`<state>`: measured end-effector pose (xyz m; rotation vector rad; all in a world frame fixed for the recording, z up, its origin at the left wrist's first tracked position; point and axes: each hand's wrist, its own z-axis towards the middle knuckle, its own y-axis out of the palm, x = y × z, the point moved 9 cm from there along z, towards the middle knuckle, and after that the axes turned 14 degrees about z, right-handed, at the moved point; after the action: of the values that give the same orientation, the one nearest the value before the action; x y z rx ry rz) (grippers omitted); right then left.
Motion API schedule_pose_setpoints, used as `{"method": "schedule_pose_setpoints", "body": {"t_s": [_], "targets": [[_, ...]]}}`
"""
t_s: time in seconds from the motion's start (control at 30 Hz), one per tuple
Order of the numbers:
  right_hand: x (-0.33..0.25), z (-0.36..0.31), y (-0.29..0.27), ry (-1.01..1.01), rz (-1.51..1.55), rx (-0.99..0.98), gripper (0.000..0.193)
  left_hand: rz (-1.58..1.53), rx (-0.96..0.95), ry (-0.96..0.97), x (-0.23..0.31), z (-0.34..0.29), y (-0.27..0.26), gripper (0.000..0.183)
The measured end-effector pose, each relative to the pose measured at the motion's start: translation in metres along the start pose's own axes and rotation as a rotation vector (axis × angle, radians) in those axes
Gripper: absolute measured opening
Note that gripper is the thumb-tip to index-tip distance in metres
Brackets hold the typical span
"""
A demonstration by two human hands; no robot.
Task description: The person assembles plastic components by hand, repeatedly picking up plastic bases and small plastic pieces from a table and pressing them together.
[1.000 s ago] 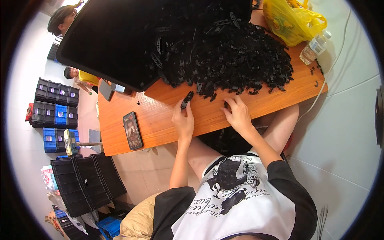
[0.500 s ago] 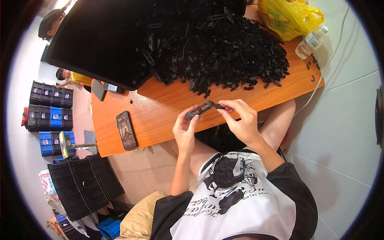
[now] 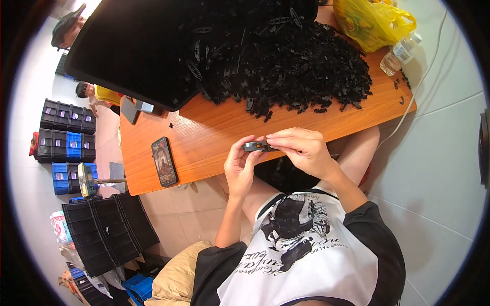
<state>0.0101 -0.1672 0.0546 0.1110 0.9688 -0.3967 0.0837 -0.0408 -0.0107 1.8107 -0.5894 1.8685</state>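
Mostly black, the slim part

1 slim black part, partly hidden, roughly crosswise between 2 hands

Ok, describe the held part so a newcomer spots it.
Find the wooden table with its heap of black plastic pieces. At the near edge, the left hand holds a dark elongated plastic part, the right hand at its other end. Unlike the heaped pieces, it is held up.
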Motion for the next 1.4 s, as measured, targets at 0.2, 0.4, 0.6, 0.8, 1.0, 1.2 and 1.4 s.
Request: {"method": "schedule_pose_setpoints", "body": {"t_s": [0.2, 0.4, 0.6, 0.8, 1.0, 1.2, 1.4], "targets": [[-0.003, 0.000, 0.001, -0.028, -0.008, -0.007, 0.020, 0.016, 0.000, -0.008, 0.001, 0.003, 0.000, 0.029], [-0.012, 0.005, 0.006, -0.085, -0.055, 0.003, 0.018, 0.045, 0.032, 0.011, 0.007, 0.003, -0.003, 0.030], [0.004, -0.004, 0.007, 0.099, 0.094, 0.044, 0.013, 0.112, -0.018, 0.024, 0.009, 0.000, -0.005, 0.031], [0.034, -0.015, 0.014, 0.448, 0.452, 0.010, 0.022, 0.211, -0.115, 0.121, 0.012, -0.009, -0.003, 0.033], [0.061, -0.036, 0.021, 0.640, 0.709, 0.030, 0.040, 0.284, -0.028, 0.147, 0.011, -0.012, 0.006, 0.036], [0.068, -0.039, 0.026, 0.582, 0.638, 0.024, 0.038, 0.237, 0.165, 0.130, 0.004, -0.022, 0.008, 0.034], [0.069, -0.048, 0.032, 0.654, 0.626, 0.035, 0.035, 0.236, 0.185, 0.113, -0.002, -0.028, 0.000, 0.031]]}}
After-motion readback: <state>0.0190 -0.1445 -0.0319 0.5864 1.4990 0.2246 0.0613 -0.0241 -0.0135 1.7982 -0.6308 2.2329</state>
